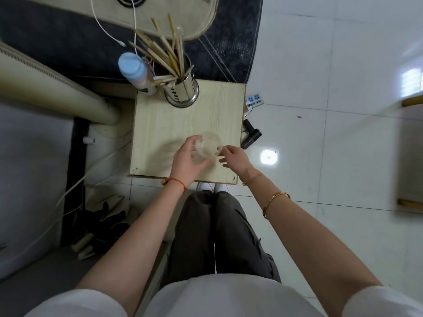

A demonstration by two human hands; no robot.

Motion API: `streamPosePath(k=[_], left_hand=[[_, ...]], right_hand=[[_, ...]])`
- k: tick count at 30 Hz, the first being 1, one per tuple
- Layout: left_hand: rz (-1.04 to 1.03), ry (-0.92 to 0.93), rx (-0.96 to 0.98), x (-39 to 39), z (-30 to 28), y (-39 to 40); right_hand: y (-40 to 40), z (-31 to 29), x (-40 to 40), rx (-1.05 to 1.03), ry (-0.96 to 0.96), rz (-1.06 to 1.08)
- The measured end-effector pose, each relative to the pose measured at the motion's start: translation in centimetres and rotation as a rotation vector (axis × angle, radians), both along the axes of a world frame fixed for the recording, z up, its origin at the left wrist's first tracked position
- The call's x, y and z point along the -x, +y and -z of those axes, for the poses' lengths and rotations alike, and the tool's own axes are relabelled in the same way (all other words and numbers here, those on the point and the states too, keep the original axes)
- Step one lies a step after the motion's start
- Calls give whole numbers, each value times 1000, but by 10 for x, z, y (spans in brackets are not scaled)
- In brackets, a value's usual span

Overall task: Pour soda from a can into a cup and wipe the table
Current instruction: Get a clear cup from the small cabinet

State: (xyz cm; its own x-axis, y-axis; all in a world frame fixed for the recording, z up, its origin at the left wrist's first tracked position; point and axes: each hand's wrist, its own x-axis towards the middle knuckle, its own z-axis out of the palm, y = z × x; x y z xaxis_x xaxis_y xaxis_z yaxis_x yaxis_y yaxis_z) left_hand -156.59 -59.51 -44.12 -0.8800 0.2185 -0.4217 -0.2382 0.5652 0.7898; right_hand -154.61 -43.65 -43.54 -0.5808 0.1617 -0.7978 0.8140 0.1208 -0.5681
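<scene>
A clear plastic cup (208, 145) is held above the near part of a small pale wooden table (160, 124). My left hand (186, 160) grips the cup from the left, thumb and fingers curled round its side. My right hand (233, 157) is just right of the cup, its fingers reaching toward the rim; whether they touch it is unclear. No soda can and no cloth are in view.
A steel holder (182, 93) full of chopsticks stands at the table's far edge, with a blue-capped bottle (135, 69) to its left. A power strip (254, 100) and a black device (250, 138) lie on the white tiled floor at the right. A bed edge runs along the left.
</scene>
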Motion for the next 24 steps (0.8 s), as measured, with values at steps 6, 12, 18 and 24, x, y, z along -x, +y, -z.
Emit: streamPosePath(k=[6,12,18,24], left_hand=[[50,10,-17,5,-87,-1],[117,30,-47,-1,-157,-3],[226,65,-51,-15,-200,-6],[293,85,-91,-27,-225,0]], right_hand=[[5,-80,-8,84,31,106],[9,-149,-29,133,96,167],[10,-187,-58,155,115,198],[13,-214,-88,168,179,281]])
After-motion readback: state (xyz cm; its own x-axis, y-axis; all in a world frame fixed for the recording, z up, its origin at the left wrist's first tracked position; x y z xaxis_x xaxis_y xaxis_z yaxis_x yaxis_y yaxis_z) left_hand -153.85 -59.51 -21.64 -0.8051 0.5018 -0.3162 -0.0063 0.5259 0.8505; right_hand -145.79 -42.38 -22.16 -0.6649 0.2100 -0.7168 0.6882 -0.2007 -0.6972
